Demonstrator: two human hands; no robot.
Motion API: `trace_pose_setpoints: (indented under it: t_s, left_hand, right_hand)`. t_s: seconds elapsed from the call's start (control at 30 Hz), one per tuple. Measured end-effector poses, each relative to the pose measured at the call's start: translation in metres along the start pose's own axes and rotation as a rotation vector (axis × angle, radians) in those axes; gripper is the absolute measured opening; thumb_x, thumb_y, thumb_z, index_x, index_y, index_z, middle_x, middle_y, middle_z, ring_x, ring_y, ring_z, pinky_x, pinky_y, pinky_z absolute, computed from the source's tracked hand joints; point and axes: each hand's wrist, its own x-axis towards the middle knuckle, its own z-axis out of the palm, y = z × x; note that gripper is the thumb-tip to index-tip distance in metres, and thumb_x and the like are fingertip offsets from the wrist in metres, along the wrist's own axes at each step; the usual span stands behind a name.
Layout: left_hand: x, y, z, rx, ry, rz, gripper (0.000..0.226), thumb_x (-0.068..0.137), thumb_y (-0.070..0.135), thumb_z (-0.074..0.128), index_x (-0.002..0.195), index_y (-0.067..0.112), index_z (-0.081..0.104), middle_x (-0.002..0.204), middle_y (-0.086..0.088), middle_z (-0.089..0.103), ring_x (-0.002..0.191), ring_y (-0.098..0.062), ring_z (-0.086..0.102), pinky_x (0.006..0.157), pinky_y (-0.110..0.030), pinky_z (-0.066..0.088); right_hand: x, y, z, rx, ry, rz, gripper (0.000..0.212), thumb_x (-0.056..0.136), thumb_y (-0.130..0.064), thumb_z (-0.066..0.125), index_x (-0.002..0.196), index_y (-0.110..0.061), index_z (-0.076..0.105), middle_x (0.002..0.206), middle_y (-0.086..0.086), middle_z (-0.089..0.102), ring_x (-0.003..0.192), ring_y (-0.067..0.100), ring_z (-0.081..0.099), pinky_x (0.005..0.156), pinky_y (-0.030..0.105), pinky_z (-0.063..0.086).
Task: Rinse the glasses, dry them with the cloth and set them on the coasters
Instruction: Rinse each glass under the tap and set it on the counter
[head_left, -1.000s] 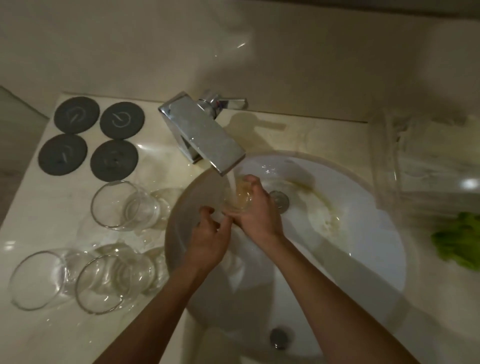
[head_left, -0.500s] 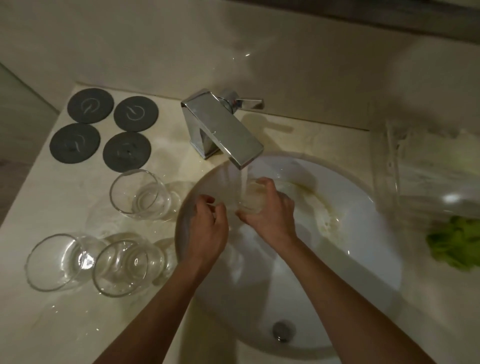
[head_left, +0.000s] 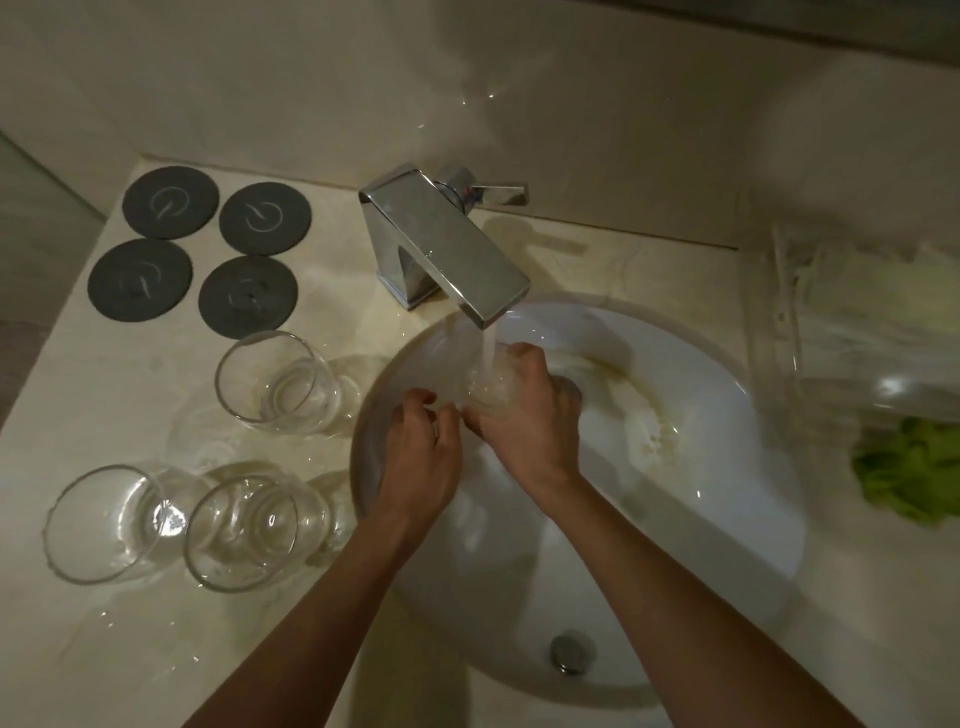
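A chrome tap (head_left: 447, 249) stands on a pale marble counter (head_left: 104, 649), running water (head_left: 488, 353) into a white round basin (head_left: 727, 467); an overflow hole (head_left: 571, 652) sits at its near wall; a clear jar (head_left: 852, 332) stands at right.

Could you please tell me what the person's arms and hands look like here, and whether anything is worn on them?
Both forearms are bare, no sleeves in view. The left hand and right hand show no gloves, rings, watch or bracelets that I can make out in the dim light.
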Motion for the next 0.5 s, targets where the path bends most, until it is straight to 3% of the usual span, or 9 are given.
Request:
trace_pose_setpoints:
  t_s: [0.1,0.17,0.23,0.33,0.43,0.5]
  left_hand:
    - [0.003,-0.001,0.001,0.014,0.012,0.04,0.026,0.098,0.028,0.037,0.096,0.012,0.058,0.096,-0.012,0.063,0.089,-0.026,0.058,0.071,-0.029,0.032]
    - [0.004,0.001,0.0,0.029,0.025,0.055,0.026,0.099,0.022,0.036,0.075,0.019,0.046,0.082,-0.01,0.058,0.081,-0.028,0.053,0.065,-0.028,0.025]
    - [0.004,0.002,0.0,0.027,0.037,0.07,0.027,0.1,0.021,0.036,0.074,0.019,0.042,0.081,-0.009,0.058,0.08,-0.028,0.054,0.064,-0.027,0.024]
    - [0.001,0.004,0.001,-0.027,0.078,0.068,0.033,0.102,0.024,0.032,0.076,0.02,0.052,0.083,-0.005,0.062,0.082,-0.024,0.057,0.072,-0.034,0.035]
    - [-0.004,0.008,0.001,-0.101,0.148,0.033,0.038,0.099,0.036,0.025,0.08,0.021,0.055,0.092,-0.002,0.066,0.092,-0.023,0.059,0.087,-0.043,0.045]
    - [-0.006,0.011,-0.002,-0.091,0.145,0.016,0.036,0.101,0.04,0.022,0.091,0.027,0.055,0.105,0.008,0.063,0.105,-0.017,0.056,0.098,-0.037,0.04]
  right_hand:
    - [0.003,-0.002,0.002,0.041,0.004,0.067,0.076,0.058,-0.046,0.088,0.122,-0.025,0.052,0.098,-0.007,0.068,0.09,0.014,0.063,0.078,0.026,0.048]
    - [0.004,-0.001,0.002,0.022,0.001,0.148,0.073,0.059,-0.048,0.082,0.122,-0.029,0.05,0.097,-0.013,0.059,0.092,0.014,0.061,0.076,0.027,0.051]
    - [0.0,-0.003,-0.001,0.059,-0.006,0.158,0.075,0.061,-0.042,0.086,0.125,-0.026,0.05,0.099,-0.008,0.06,0.097,0.019,0.06,0.079,0.033,0.053]
    - [-0.01,-0.01,-0.002,0.115,-0.098,0.111,0.075,0.062,-0.046,0.088,0.124,-0.029,0.05,0.104,-0.003,0.07,0.098,0.02,0.064,0.08,0.036,0.055]
    - [-0.013,-0.02,0.009,0.341,-0.22,0.309,0.066,0.06,-0.045,0.088,0.117,-0.034,0.056,0.097,-0.009,0.072,0.091,0.01,0.069,0.08,0.033,0.059]
    - [-0.009,-0.021,0.014,0.546,-0.276,0.501,0.062,0.056,-0.047,0.089,0.111,-0.029,0.067,0.095,-0.009,0.075,0.089,0.008,0.072,0.083,0.032,0.06]
